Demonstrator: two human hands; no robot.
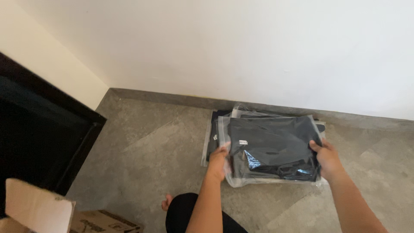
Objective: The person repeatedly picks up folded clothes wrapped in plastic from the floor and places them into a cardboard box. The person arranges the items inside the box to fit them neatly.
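A clear plastic bag with a folded black garment lies on top of a small stack of similar bagged dark garments on the grey floor by the white wall. My left hand grips the top bag at its left edge. My right hand grips the same bag at its right edge. A small white label shows through the plastic near the bag's left side.
The stack sits against the wall's skirting. A dark doorway or cabinet stands at the left. An open cardboard box is at the bottom left. My knee in black cloth and bare toes are near the bottom centre.
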